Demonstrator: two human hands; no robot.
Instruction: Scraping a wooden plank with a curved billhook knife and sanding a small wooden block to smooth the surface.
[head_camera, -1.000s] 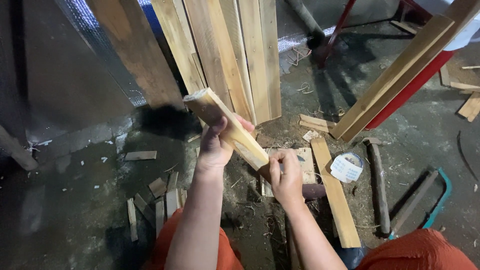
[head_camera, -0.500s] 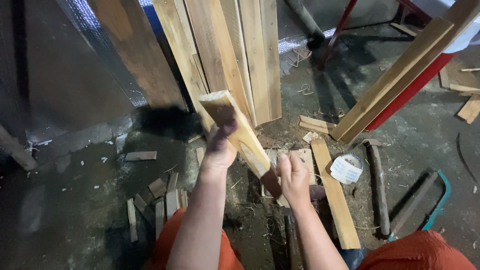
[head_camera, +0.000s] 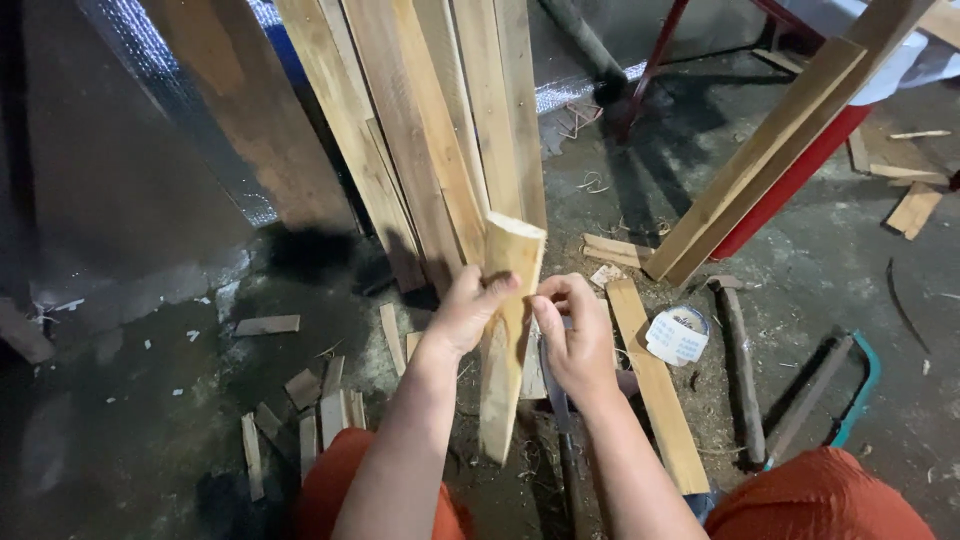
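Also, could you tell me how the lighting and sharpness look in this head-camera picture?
In the head view, light is uneven: the leaning planks and the wood piece held by both hands are well lit, while the left floor lies in deep shadow. The left hand and right hand look fairly sharp; the frame's edges bend slightly.

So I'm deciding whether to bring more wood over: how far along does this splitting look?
Some looks done: short split pieces lie on the floor by the knee. In hand: the left hand holds a wooden slat upright while the right hand pinches its edge. Left: long planks lean uncut against the wall.
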